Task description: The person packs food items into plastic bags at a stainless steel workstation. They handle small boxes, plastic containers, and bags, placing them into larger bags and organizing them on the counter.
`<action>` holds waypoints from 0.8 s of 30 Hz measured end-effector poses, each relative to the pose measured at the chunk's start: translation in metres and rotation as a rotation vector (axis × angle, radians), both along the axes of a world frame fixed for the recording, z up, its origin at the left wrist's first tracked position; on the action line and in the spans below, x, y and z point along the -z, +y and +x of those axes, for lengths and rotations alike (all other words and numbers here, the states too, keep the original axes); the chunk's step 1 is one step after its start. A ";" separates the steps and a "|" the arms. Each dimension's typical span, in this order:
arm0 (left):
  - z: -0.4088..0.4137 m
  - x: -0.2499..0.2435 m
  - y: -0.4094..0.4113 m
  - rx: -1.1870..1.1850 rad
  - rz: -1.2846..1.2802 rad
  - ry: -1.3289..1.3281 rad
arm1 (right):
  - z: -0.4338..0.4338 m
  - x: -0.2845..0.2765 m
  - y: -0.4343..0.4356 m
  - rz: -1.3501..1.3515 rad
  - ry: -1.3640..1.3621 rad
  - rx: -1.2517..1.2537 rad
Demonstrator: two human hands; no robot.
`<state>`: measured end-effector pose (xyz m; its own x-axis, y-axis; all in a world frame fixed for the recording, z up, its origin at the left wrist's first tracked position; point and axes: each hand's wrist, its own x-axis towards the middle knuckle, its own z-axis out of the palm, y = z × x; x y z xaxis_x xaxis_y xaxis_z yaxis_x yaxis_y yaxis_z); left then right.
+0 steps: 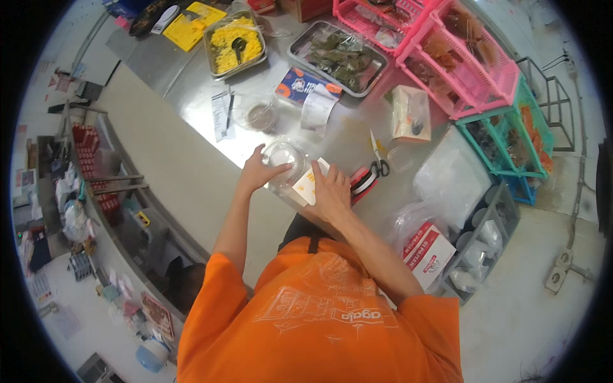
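Note:
My left hand (262, 171) has its thumb and fingers spread around the rim of a clear plastic round container or lid (286, 155) at the metal table's near edge. Under the fingers of my right hand (332, 187) lies a white card or small carton with yellow print (309, 184), close beside the clear plastic. A black and red tape dispenser (363, 184) is just right of that hand, and scissors with black handles (379, 165) lie beyond it. Farther back stands a clear cup with greyish contents (260, 116).
A tray of yellow food (237, 45) with a black spoon and a grey tray of leaf-like pieces (339, 57) stand at the back. Pink baskets (457, 95) and green baskets (507, 139) hold packets at right. A tissue-like box (411, 115) and plastic bags (450, 177) are nearer.

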<state>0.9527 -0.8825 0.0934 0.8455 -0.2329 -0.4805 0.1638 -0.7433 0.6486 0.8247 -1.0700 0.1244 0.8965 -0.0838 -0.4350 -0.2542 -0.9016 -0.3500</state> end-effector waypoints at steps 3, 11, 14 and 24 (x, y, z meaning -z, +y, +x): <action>0.017 0.019 0.016 0.065 -0.051 0.124 | 0.022 -0.014 -0.025 -0.023 -0.065 0.140; 0.020 0.006 0.056 -0.221 -0.394 0.479 | 0.063 0.070 -0.064 -0.312 -0.294 0.231; 0.001 0.041 0.117 -0.477 -0.701 0.513 | 0.050 0.030 0.002 0.041 -0.274 0.023; -0.004 0.107 0.110 -0.512 -0.727 0.374 | 0.014 -0.003 0.038 0.078 -0.160 0.215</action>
<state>0.9487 -0.7725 -0.0137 0.7488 -0.2253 -0.6233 0.6461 0.0386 0.7623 0.8391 -1.0324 0.1278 0.9195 -0.2516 -0.3019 -0.3728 -0.8018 -0.4672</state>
